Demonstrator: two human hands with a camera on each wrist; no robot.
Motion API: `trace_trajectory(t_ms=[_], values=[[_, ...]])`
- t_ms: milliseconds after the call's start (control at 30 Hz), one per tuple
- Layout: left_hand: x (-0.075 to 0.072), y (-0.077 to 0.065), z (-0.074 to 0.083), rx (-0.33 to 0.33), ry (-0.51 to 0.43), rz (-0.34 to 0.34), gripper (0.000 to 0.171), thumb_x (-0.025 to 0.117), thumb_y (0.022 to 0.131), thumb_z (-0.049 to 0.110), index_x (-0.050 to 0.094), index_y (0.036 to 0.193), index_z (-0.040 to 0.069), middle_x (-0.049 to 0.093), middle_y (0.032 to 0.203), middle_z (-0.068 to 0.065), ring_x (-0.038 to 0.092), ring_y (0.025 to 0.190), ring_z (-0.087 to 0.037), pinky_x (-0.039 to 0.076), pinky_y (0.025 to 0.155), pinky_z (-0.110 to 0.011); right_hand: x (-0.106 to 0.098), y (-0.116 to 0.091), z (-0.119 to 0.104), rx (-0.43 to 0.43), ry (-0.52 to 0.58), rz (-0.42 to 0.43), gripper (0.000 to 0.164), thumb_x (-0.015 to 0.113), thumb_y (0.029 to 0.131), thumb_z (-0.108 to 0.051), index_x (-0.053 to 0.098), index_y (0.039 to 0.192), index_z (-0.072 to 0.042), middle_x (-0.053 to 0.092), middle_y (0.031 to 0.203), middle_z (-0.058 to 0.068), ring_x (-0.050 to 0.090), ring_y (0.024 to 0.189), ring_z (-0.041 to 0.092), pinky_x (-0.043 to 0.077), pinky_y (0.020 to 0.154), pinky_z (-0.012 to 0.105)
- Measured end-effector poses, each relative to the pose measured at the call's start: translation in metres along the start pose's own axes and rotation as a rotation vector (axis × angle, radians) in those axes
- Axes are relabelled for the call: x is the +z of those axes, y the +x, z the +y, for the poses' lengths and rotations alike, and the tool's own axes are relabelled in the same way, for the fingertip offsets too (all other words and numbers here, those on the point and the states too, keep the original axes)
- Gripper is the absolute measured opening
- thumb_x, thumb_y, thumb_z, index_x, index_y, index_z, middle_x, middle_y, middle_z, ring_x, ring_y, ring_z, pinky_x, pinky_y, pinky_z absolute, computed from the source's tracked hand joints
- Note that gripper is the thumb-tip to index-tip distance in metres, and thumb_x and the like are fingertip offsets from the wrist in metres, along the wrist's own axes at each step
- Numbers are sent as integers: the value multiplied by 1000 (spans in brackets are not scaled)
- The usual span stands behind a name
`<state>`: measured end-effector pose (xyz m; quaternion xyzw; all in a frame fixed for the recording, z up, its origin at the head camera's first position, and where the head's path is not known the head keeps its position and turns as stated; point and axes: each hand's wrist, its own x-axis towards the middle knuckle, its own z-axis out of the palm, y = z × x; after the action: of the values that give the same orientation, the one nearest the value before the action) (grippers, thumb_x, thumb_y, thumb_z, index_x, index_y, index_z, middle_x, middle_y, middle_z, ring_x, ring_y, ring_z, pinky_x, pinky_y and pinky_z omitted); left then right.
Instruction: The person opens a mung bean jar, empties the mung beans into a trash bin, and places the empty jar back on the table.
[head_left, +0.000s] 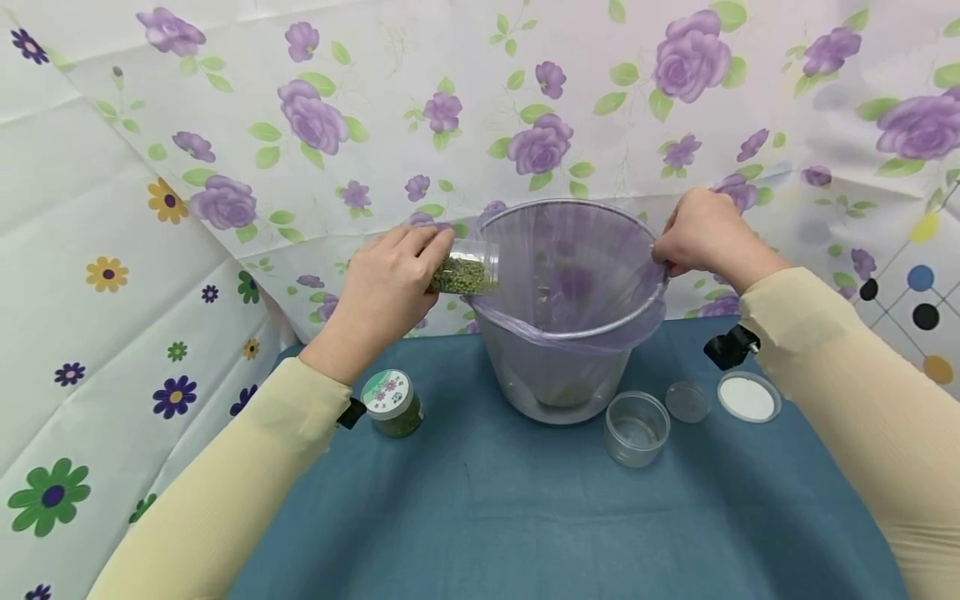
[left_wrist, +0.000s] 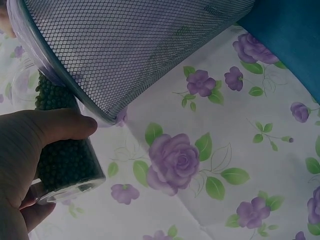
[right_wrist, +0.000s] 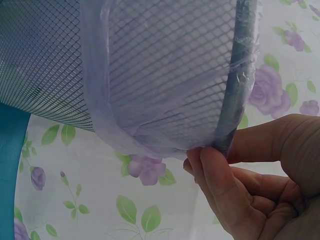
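My left hand (head_left: pixel 390 279) grips a clear plastic jar (head_left: pixel 467 271) of small green beans, tipped on its side with its mouth at the left rim of a mesh wastebasket (head_left: pixel 555 379). In the left wrist view, thumb and fingers wrap round the jar, and beans (left_wrist: pixel 67 160) fill much of it. A thin purple bin liner (head_left: pixel 547 267) lines the wastebasket and folds over its rim. On the opposite side, my right hand (head_left: pixel 708 233) pinches the rim and liner between thumb and fingers, as the right wrist view shows. The basket stands upright.
A lidded jar (head_left: pixel 390 408) with green contents stands left of the wastebasket on the blue tablecloth (head_left: pixel 480 508). To the right are an open clear jar (head_left: pixel 636 433), a clear disc (head_left: pixel 687 402) and a white lid (head_left: pixel 747 397). Flowered sheeting (head_left: pixel 420 92) hangs close behind.
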<state>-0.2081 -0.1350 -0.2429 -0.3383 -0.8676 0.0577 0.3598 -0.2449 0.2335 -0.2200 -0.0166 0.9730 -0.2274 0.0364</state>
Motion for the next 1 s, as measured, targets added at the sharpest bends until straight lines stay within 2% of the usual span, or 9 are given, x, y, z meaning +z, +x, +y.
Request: trace_trajectory(t_ms=[1000], values=[[-3,1,0,24,28,-2,63,81,67,16,57,124,6,63,116,-13,59,107,-29,52,91,-43,2,0,1,-21,9,9,19,62,73,-15,75,73,-1,67,54,4,65,51,16,44,45,31]])
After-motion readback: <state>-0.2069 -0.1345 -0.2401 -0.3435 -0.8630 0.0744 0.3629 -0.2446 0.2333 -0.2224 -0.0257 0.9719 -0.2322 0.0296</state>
